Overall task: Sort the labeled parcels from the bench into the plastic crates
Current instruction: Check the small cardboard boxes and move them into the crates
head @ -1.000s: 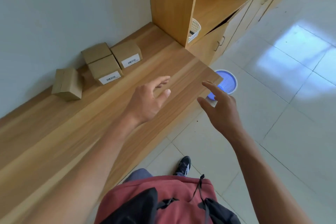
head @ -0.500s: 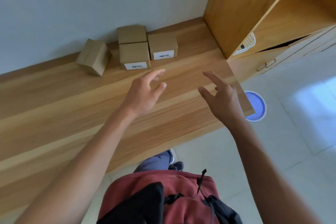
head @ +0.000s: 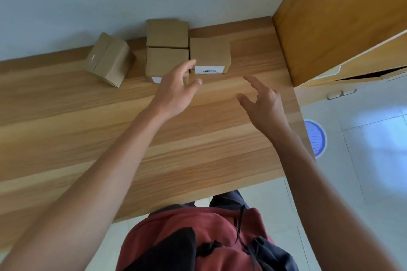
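Four cardboard parcels sit at the back edge of the wooden bench [head: 198,138], against the wall: a barcode-labelled parcel [head: 210,55] rightmost, a front middle parcel [head: 166,61] touching its left side, a rear parcel [head: 167,33] behind that one, and a tilted parcel [head: 109,59] a little apart to the left. The left hand [head: 176,90] is spread wide and empty, its fingertips overlapping the front middle parcel's right corner; the right hand [head: 263,103] is also wide and empty, over bare bench near the right edge.

The likely risk: the parcels are packed tight, so fingers pushing into the seam could shove a neighbour askew, and a one-sided grip could let the box twist or drop. No crate is in view, so misreading a label means the wrong crate.

Compared with half a second ago, both hands have advanced toward the parcels, the left now reaching them, and the view has closed in.
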Action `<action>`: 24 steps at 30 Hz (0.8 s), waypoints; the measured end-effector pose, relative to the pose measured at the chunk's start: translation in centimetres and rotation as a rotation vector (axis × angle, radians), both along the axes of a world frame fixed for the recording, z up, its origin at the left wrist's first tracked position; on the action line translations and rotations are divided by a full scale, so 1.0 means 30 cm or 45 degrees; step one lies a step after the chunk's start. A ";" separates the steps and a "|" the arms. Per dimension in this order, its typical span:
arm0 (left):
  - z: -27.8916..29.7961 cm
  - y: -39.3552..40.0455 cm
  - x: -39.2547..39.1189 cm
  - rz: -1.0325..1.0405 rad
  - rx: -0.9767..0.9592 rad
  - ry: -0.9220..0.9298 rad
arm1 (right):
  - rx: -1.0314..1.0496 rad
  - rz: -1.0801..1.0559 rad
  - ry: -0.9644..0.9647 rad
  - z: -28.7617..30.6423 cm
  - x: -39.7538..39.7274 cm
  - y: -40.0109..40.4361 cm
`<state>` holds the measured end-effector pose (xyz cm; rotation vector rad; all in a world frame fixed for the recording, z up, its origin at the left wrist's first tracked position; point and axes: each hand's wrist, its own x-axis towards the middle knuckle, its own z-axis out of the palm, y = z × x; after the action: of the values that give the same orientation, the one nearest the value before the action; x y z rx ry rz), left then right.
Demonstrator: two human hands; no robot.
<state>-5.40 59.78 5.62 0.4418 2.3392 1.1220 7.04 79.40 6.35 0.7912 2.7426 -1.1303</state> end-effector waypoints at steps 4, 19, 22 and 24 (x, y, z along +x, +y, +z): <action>-0.050 0.064 -0.043 0.092 0.000 -0.129 | 0.007 0.094 -0.040 -0.066 -0.085 0.040; -0.207 0.232 -0.153 0.383 0.032 -0.512 | 0.007 0.195 -0.213 -0.265 -0.357 0.198; -0.226 0.243 -0.157 0.420 0.036 -0.516 | -0.106 0.150 -0.211 -0.302 -0.401 0.207; -0.231 0.251 -0.161 0.441 0.057 -0.515 | -0.184 0.102 -0.179 -0.327 -0.427 0.214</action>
<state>-10.22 67.31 -1.31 -0.1751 2.0755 1.2811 -5.77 85.82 -3.48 0.7073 2.5223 -1.1925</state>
